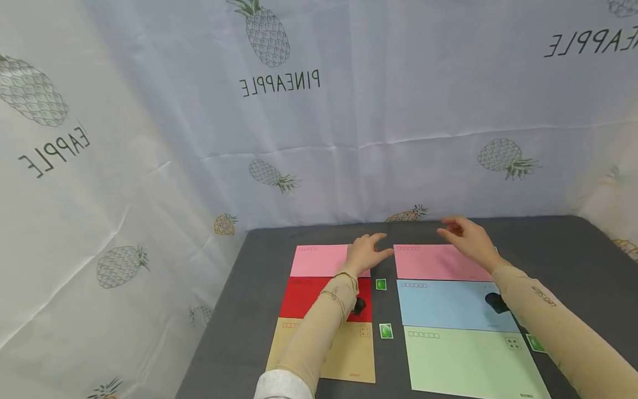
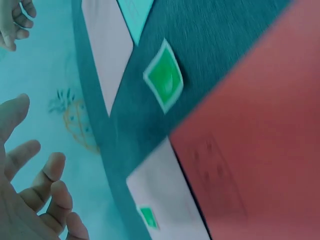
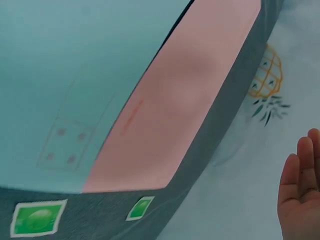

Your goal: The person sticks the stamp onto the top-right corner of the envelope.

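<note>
My left hand [image 1: 365, 255] is over the right part of the left pink envelope [image 1: 316, 260], its fingers loosely bent and holding nothing. In the left wrist view a green stamp [image 2: 148, 217] lies on that envelope's corner, which the hand hides in the head view. Past the far edge of the right pink envelope [image 1: 423, 261] reaches my right hand [image 1: 468, 241], relaxed and without anything in it. Between the envelope columns lie an upper green stamp [image 1: 381, 284] and a lower one [image 1: 386, 331]. Two more, a nearer stamp [image 3: 38, 218] and a farther stamp [image 3: 140, 208], lie beside the right column.
Below the pink envelopes lie a red envelope [image 1: 301, 296] and a tan envelope [image 1: 349, 357] on the left, a blue envelope [image 1: 443, 305] and a light green envelope [image 1: 463, 360] on the right. The dark table [image 1: 224, 332] meets a pineapple-print curtain [image 1: 349, 183] behind.
</note>
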Demonstrator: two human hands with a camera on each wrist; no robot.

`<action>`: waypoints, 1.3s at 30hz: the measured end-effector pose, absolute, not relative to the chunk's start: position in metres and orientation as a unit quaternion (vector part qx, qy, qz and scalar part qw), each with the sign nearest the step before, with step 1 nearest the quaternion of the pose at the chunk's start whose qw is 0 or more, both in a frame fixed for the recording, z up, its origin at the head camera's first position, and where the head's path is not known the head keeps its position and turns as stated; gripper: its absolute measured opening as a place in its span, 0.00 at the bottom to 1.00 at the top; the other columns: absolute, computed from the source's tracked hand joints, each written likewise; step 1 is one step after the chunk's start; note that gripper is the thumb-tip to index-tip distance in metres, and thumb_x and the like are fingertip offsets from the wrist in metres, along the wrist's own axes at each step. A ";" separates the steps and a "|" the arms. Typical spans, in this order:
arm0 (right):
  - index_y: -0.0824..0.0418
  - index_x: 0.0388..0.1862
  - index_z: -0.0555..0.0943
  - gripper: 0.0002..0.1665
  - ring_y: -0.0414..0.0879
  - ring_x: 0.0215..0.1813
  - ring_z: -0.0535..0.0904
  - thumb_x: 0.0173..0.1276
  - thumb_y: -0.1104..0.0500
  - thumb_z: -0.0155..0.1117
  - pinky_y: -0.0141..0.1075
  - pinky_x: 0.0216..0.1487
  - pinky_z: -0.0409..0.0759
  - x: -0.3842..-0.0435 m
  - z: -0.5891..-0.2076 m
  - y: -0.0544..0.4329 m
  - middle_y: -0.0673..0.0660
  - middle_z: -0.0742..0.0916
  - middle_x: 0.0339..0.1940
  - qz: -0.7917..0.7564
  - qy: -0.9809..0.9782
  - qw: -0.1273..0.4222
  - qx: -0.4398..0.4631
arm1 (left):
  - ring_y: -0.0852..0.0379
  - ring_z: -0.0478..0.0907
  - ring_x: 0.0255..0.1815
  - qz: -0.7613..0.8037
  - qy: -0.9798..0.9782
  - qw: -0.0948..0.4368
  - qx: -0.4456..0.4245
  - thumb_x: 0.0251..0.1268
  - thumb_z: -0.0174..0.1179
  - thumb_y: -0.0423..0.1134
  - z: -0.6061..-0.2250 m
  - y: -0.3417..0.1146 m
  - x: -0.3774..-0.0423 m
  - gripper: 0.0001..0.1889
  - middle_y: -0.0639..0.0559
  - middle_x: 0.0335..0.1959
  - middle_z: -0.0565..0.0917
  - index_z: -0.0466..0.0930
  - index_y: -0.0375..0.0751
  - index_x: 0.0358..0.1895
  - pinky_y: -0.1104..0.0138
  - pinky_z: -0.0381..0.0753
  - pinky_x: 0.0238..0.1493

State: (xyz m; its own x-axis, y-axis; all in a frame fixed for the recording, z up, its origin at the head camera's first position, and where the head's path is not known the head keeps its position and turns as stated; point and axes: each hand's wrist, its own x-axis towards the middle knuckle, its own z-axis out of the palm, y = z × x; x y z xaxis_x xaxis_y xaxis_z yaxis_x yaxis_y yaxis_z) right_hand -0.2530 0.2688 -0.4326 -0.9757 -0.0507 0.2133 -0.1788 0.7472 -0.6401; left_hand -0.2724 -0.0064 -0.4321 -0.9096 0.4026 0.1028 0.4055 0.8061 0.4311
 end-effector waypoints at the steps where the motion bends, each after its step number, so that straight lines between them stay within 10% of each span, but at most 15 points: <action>1: 0.65 0.61 0.69 0.36 0.60 0.51 0.74 0.68 0.38 0.50 0.55 0.49 0.73 -0.251 -0.433 0.273 0.66 0.79 0.49 0.350 -0.930 0.092 0.059 | 0.64 0.69 0.28 -0.227 -0.950 0.001 -0.216 0.61 0.54 0.58 -0.432 -0.002 -0.271 0.27 0.55 0.31 0.76 0.70 0.57 0.64 0.70 0.66 0.32; 13: 0.71 0.56 0.70 0.28 0.64 0.49 0.72 0.69 0.50 0.55 0.59 0.46 0.71 -0.241 -0.458 0.317 0.71 0.76 0.49 0.339 -0.931 0.136 0.019 | 0.50 0.74 0.60 -0.213 -0.956 -0.035 -0.200 0.62 0.53 0.57 -0.445 0.031 -0.258 0.27 0.53 0.56 0.80 0.68 0.59 0.65 0.49 0.68 0.59; 22: 0.74 0.54 0.70 0.26 0.66 0.48 0.70 0.69 0.52 0.53 0.51 0.35 0.74 -0.238 -0.477 0.342 0.73 0.75 0.49 0.315 -0.938 0.133 -0.055 | 0.50 0.72 0.62 -0.189 -0.965 -0.061 -0.169 0.61 0.55 0.59 -0.456 0.042 -0.255 0.28 0.56 0.61 0.77 0.67 0.64 0.65 0.49 0.65 0.63; 39: 0.82 0.57 0.63 0.30 0.68 0.45 0.71 0.68 0.57 0.51 0.57 0.47 0.72 -0.235 -0.493 0.356 0.79 0.74 0.48 0.322 -0.935 0.052 -0.142 | 0.47 0.75 0.55 -0.156 -0.974 -0.057 -0.154 0.57 0.59 0.59 -0.473 0.046 -0.257 0.29 0.53 0.57 0.77 0.69 0.64 0.64 0.50 0.71 0.50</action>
